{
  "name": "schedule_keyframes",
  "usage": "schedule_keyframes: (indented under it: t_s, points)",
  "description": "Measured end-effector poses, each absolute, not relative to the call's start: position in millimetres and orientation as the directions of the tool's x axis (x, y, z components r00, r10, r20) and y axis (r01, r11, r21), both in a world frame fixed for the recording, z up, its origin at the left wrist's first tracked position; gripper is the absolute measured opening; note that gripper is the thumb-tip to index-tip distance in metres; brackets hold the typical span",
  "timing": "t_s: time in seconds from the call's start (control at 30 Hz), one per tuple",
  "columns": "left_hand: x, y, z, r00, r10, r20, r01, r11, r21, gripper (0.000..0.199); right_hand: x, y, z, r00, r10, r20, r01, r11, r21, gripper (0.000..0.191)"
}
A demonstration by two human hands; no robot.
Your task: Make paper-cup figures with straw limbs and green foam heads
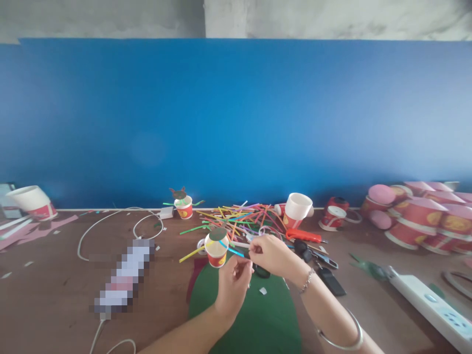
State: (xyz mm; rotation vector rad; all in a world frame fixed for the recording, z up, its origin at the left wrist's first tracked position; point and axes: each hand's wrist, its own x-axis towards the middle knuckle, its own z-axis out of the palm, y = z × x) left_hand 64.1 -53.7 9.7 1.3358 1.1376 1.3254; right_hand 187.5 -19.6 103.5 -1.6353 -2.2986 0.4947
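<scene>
My left hand (236, 281) is closed in a pinch above the green paper (254, 314). Just to its upper right, my right hand (273, 254) has its fingers curled in, the fingertips almost meeting the left ones. Whatever lies between the fingers is too small to make out. Beyond my left hand stands a red and white paper cup (216, 256) with a dark green round paper piece (218, 234) over its mouth. A yellow strip (191, 253) sticks out from its left side, and a blue strip (236, 251) reaches from its right toward my fingers.
Behind the hands lies a heap of coloured strips (236, 219). A cup with a paper animal head (184, 209), white-topped cups (298, 209), a red-handled tool (304, 236) and keys (326, 259) surround it. Stacked pink-topped cups (418, 216) and a power strip (429, 305) are right; a blurred-out phone-like object (123, 278) is left.
</scene>
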Motion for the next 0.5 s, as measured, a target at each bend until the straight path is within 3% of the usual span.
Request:
schedule_keyframes:
  t_s: [0.1, 0.2, 0.37, 0.5]
  points:
    - [61.8, -54.2, 12.6, -0.021, 0.966, 0.257, 0.089, -0.254, 0.963, 0.017, 191.8, -13.7, 102.3, -0.296, 0.954, 0.05, 0.836, 0.284, -0.469, 0.022]
    - [56.5, -54.2, 19.4, -0.023, 0.904, 0.427, 0.277, -0.404, 0.872, 0.012, 197.7, -6.4, 98.2, -0.31, 0.95, -0.037, 0.744, 0.219, -0.631, 0.024]
    - [44.5, -51.9, 44.0, 0.274, 0.701, 0.658, 0.603, -0.658, 0.45, 0.023, 209.9, 6.3, 86.6, -0.306, 0.948, -0.083, 0.629, 0.136, -0.766, 0.025]
    - [31.6, -49.9, 55.2, 0.349, 0.675, 0.65, 0.772, -0.601, 0.209, 0.023, 216.5, 11.2, 80.4, -0.3, 0.953, -0.047, 0.634, 0.162, -0.756, 0.023]
